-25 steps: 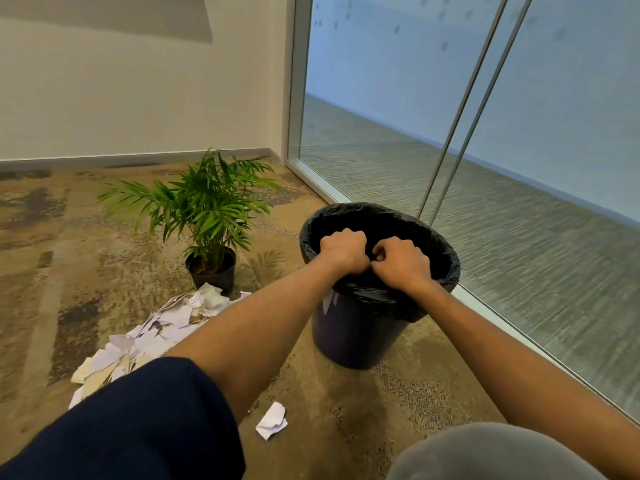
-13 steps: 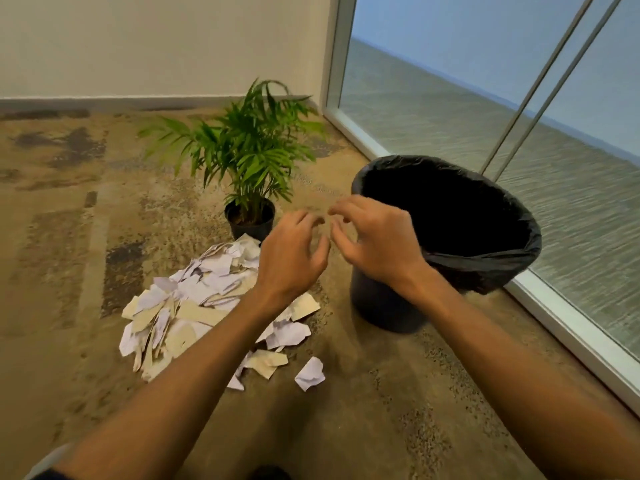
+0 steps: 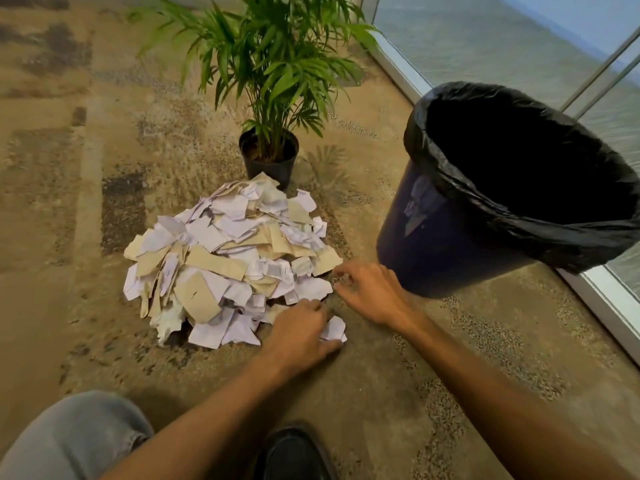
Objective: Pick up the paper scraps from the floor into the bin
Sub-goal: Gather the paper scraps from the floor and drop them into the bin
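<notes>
while the left hand (image 3: 300,332) grips one scrap (image 3: 335,329), the right hand (image 3: 370,292) hangs loosely curled.

Office interior: patterned commercial carpet (image 3: 104,202), potted palm (image 3: 270,81) at 12 o'clock, floor-to-ceiling glass partition (image 3: 502,39) at 2 o'clock, liner-fitted bin (image 3: 433,237).

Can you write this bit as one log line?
left hand: closing on scrap | right hand: at pile edge | bin: upright

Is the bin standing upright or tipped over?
Upright. The bin stands on its base on the carpet, its bag-lined mouth facing up; any lean looks like wide-angle distortion.
</notes>
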`<state>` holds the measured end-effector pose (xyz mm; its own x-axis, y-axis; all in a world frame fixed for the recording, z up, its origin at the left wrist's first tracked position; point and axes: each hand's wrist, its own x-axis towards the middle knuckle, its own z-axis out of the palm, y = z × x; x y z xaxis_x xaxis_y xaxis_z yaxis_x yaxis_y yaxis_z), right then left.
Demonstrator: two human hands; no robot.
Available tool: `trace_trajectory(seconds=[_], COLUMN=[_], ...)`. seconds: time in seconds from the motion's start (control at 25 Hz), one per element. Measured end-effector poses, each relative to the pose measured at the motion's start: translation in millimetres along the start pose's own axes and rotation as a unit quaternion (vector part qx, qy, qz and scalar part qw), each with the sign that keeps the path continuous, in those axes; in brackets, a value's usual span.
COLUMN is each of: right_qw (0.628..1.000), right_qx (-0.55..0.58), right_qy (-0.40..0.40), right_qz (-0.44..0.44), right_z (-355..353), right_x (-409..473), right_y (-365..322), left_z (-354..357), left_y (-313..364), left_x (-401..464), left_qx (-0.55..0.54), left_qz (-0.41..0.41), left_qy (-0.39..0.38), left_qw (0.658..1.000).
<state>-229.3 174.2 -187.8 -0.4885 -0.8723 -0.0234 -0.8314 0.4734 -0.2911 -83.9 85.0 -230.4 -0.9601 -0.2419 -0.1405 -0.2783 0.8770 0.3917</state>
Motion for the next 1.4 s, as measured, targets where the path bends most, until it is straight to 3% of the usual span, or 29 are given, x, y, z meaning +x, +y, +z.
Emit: trace_trajectory(seconds=[0.12, 0.24, 0.52, 0.68, 0.8, 0.88, 1.04, 1.16, 1.28, 1.4], right_qw=[1.000, 0.996, 0.981, 0.990, 0.993, 0.983, 0.961, 0.956, 0.963, 0.977], right_qx=[0.018, 0.015, -0.107, -0.074, 0.036, 0.091, 0.096, 0.073, 0.011, -0.003], right_qy=[-0.018, -0.073, -0.120, -0.046, 0.051, 0.120, 0.240, 0.273, 0.257, 0.188], right_qz=[0.012, -0.046, -0.112, -0.110, -0.102, -0.104, -0.102, -0.074, -0.073, -0.103], right_z=[16.8, 29.7, 41.0, 42.7, 31.3, 20.3, 2.1, 0.8, 6.2, 21.3], right_x=[9.6, 21.5, 41.3, 36.7, 36.0, 41.5, 59.6, 75.3, 89.3, 97.8], right_y=[4.2, 1.4, -4.0, -2.5, -9.7, -19.7, -39.0, -43.0, -43.6, -41.4], left_z=[8.3, 6.8, -14.1, -64.8, -93.9, -99.9, -91.3, -86.6, -90.7, -91.1], left_y=[5.0, 5.2, 2.4, -15.9, -43.1, -68.3, -106.0, -114.2, -122.4, -130.6], left_x=[3.7, 3.5, -5.3, -27.9, -47.5, -54.7, -45.0, -29.8, -18.5, -11.5], left_qx=[0.029, 0.037, 0.094, -0.002, -0.049, -0.030, 0.033, 0.058, 0.031, 0.034], left_qz=[0.043, 0.071, 0.099, 0.013, -0.061, -0.100, -0.143, -0.143, -0.142, -0.145], left_qy=[-0.019, -0.023, 0.020, 0.114, 0.284, 0.348, 0.361, 0.369, 0.381, 0.390], left_qw=[0.998, 0.997, 0.990, 0.993, 0.956, 0.932, 0.921, 0.917, 0.913, 0.909])
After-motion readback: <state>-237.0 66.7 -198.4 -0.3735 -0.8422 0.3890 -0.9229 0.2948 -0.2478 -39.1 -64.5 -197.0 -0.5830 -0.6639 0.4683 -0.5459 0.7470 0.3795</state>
